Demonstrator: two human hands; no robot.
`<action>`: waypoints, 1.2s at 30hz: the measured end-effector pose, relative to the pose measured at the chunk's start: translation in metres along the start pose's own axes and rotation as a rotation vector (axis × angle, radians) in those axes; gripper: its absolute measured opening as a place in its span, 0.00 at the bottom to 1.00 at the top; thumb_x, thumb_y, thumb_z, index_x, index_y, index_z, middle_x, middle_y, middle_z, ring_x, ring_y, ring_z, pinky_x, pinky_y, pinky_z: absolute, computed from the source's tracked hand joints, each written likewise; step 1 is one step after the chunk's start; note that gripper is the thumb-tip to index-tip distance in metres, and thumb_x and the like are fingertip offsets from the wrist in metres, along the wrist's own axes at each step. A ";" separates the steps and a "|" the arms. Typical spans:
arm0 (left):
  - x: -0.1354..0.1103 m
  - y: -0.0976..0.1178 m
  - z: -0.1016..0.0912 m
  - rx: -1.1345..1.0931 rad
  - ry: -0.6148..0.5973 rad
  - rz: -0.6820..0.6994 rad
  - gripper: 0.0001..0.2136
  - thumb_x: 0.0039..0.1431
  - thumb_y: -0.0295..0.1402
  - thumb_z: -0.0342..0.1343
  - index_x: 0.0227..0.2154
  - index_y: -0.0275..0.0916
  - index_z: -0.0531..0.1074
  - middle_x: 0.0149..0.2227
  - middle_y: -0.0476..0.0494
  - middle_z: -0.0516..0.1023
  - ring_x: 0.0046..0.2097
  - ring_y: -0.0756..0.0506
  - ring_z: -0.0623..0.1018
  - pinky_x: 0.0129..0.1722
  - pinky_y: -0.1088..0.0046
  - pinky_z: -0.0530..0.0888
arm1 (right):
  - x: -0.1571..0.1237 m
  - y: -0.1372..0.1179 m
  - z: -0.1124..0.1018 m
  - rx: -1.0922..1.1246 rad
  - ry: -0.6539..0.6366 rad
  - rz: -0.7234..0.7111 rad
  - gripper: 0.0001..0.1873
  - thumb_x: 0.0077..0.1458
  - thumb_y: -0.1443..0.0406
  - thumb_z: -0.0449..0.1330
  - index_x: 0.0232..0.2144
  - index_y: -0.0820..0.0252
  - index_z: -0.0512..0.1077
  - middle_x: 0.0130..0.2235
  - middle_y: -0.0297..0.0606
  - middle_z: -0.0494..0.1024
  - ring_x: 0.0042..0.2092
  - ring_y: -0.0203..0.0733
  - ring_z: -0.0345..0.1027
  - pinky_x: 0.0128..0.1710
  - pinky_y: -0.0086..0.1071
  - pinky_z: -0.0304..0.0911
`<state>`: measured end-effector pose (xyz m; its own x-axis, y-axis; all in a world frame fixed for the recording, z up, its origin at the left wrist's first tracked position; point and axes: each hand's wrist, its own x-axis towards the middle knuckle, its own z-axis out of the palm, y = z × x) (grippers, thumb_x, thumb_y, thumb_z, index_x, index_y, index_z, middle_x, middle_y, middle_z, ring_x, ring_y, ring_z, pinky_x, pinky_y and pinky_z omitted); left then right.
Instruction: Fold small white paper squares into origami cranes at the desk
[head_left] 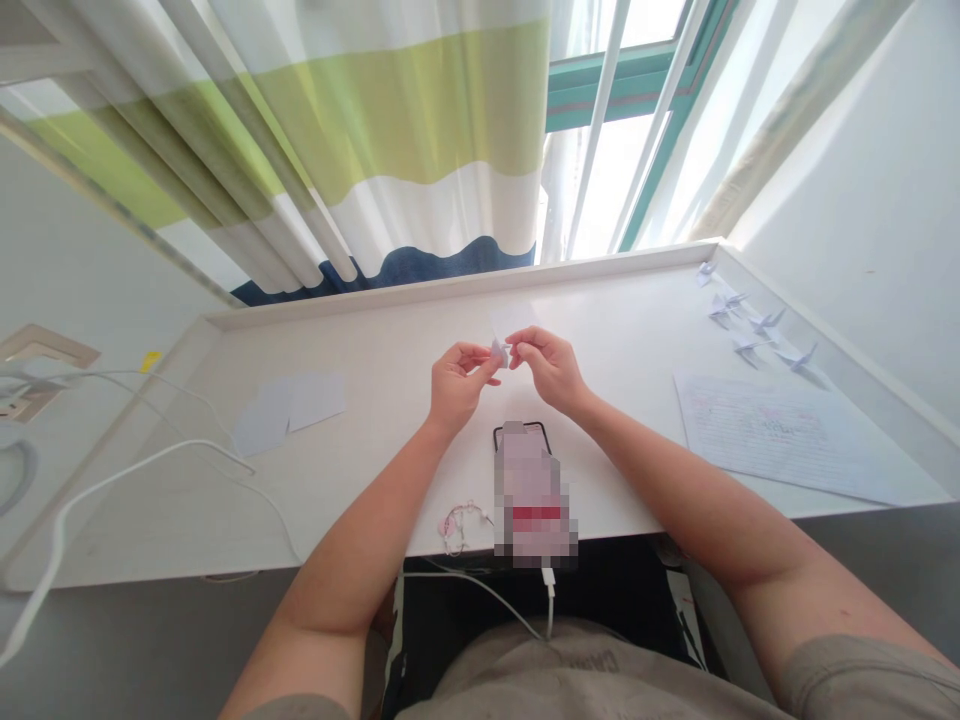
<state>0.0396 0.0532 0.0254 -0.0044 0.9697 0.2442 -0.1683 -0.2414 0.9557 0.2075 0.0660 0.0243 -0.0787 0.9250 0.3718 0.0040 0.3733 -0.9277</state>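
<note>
Beige T-shirt (577, 680) fills the bottom of the frame, with both bare forearms reaching out over a white desk (150, 530). Landmark is the phone (529, 490), mostly pixelated, lying on the desk's near edge, with a white charging cable (550, 600) running from its near end down toward the person's lap.

Hands are just past the phone's far end, close together, almost touching at the fingertips. Left hand (457, 385) is partly curled, thumb and fingers pinching the left side of a small folded paper piece (499, 352), pale lilac, shape mostly hidden by the fingers. Right hand (547, 365) pinches the same piece from the right, fingers bent, not a fist. Piece is held in the air above the desk, directly beyond the phone.

Pale translucent paper square (511, 320) lies just beyond the hands. Two more pale paper squares (289, 412) lie well left of the phone. Tangled earphones (459, 526) sit just left of it. Small folded paper cranes (742, 320) stand in a loose group far right of the phone, near the desk's raised rim. Lined sheet with handwriting (780, 440) lies right of the phone, nearer than the cranes.
</note>
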 end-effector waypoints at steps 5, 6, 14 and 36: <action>0.002 0.001 -0.002 -0.023 0.027 -0.011 0.19 0.49 0.44 0.76 0.33 0.38 0.75 0.33 0.46 0.82 0.38 0.45 0.84 0.30 0.71 0.84 | -0.002 0.003 -0.001 -0.038 -0.051 0.009 0.07 0.61 0.59 0.62 0.37 0.56 0.76 0.35 0.35 0.80 0.34 0.40 0.75 0.41 0.42 0.72; 0.002 0.001 -0.002 -0.026 0.029 -0.013 0.19 0.49 0.44 0.76 0.33 0.38 0.75 0.33 0.46 0.81 0.37 0.45 0.84 0.30 0.71 0.84 | -0.002 0.004 -0.001 -0.054 -0.065 0.010 0.09 0.61 0.57 0.63 0.37 0.56 0.76 0.36 0.36 0.81 0.35 0.41 0.75 0.42 0.42 0.72; 0.002 0.000 -0.002 -0.032 0.011 -0.017 0.19 0.50 0.44 0.76 0.33 0.38 0.75 0.33 0.46 0.82 0.37 0.46 0.84 0.31 0.71 0.83 | -0.001 0.009 0.002 -0.055 -0.088 0.043 0.22 0.57 0.44 0.68 0.36 0.56 0.78 0.36 0.39 0.83 0.38 0.44 0.78 0.41 0.42 0.74; 0.008 0.000 -0.014 0.087 -0.081 0.060 0.11 0.58 0.41 0.68 0.40 0.41 0.80 0.37 0.44 0.82 0.39 0.47 0.81 0.32 0.72 0.80 | -0.002 0.004 0.001 0.088 -0.155 0.133 0.26 0.54 0.41 0.69 0.30 0.57 0.73 0.30 0.35 0.80 0.30 0.39 0.76 0.34 0.37 0.75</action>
<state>0.0262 0.0620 0.0251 0.0686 0.9482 0.3101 -0.0842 -0.3042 0.9489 0.2071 0.0656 0.0200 -0.2353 0.9411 0.2427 -0.0622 0.2346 -0.9701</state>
